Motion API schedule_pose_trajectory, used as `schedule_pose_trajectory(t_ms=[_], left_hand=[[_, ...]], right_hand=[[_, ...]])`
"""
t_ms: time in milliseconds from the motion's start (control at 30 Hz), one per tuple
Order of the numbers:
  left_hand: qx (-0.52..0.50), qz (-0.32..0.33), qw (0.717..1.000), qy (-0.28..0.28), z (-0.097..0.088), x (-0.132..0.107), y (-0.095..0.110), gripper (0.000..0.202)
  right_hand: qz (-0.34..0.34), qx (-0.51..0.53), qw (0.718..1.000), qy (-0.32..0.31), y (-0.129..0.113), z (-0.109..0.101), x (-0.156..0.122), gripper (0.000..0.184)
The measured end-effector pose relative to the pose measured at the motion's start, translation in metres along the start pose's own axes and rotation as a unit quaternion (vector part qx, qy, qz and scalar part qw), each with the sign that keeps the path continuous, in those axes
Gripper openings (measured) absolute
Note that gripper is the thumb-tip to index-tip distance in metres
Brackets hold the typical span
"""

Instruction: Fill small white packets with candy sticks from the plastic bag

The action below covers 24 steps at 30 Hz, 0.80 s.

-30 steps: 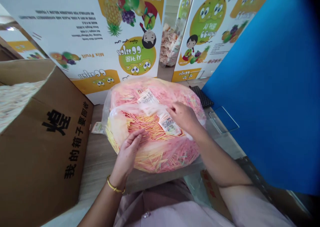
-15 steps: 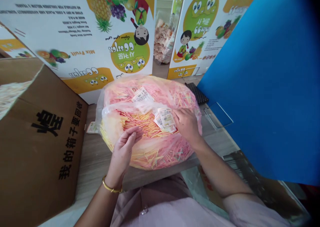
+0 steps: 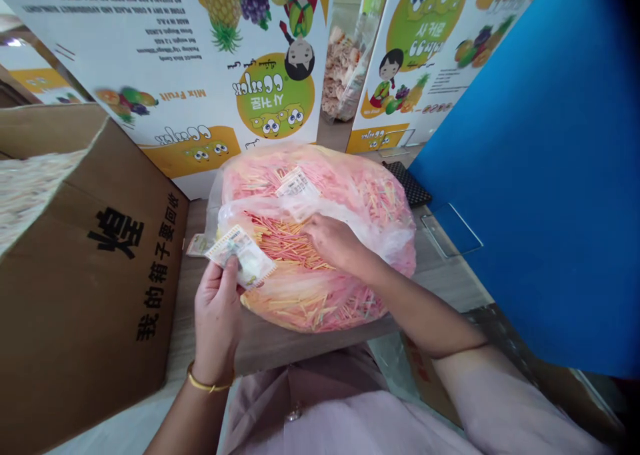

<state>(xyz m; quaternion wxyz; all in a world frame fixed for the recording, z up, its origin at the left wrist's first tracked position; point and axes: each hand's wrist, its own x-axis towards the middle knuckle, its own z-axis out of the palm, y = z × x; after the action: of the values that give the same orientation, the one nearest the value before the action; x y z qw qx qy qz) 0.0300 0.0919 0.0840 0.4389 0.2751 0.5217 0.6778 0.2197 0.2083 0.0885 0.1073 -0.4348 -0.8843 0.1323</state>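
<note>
My left hand (image 3: 219, 311) grips a small printed packet (image 3: 243, 258) between thumb and fingers, over the left side of a big clear plastic bag (image 3: 350, 295). Whether more than one packet is in that hand I cannot tell. Thin pink and yellow candy sticks (image 3: 285, 247) fill the bag and show through its opening. My right hand (image 3: 333, 241) reaches in from the right with bent fingers, its fingertips down at the sticks; what they pinch, if anything, is hidden. Behind the opening, another white packet (image 3: 299, 185) lies on the bag.
On the left stands an open brown carton (image 3: 115, 295) with pale contents. Printed white cartons (image 3: 175, 118) line the back, with a clear bag of pinkish pieces (image 3: 343, 71) between them. A blue panel (image 3: 540, 195) slants along the right, beside a black patterned object (image 3: 407, 183).
My left hand has moved left and now holds a packet. My right hand has left the packets on the sticks and moved left to the sticks; those packets no longer lie there.
</note>
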Motion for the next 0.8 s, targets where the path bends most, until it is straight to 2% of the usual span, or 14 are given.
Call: schedule_pose_trajectory(t_ms=[100,233,367,567,667,800], left_hand=[[0.017,0.018,1.0,0.008,-0.007,0.003,0.005,0.034],[-0.013,-0.025,0.999,0.038,-0.007,0.005,-0.002,0.023],[-0.019,-0.049,0.998,0.035,-0.007,0.003,-0.005,0.025],[0.01,-0.038,0.999,-0.022,-0.005,-0.002,-0.002,0.029],[0.018,-0.072,0.996,-0.052,0.0,-0.003,-0.003,0.035],[-0.012,-0.121,0.992,-0.039,0.007,0.002,-0.003,0.037]], right_hand=[[-0.051,-0.079,0.996,-0.015,-0.011,0.013,0.009,0.027],[-0.045,-0.121,0.992,-0.011,-0.031,0.035,0.025,0.029],[-0.062,-0.152,0.986,-0.004,-0.036,0.046,0.034,0.031],[-0.058,-0.155,0.986,0.013,-0.024,0.041,0.025,0.032],[-0.045,-0.151,0.988,0.001,-0.016,0.037,0.024,0.032],[-0.037,-0.068,0.996,-0.041,-0.006,0.023,0.026,0.045]])
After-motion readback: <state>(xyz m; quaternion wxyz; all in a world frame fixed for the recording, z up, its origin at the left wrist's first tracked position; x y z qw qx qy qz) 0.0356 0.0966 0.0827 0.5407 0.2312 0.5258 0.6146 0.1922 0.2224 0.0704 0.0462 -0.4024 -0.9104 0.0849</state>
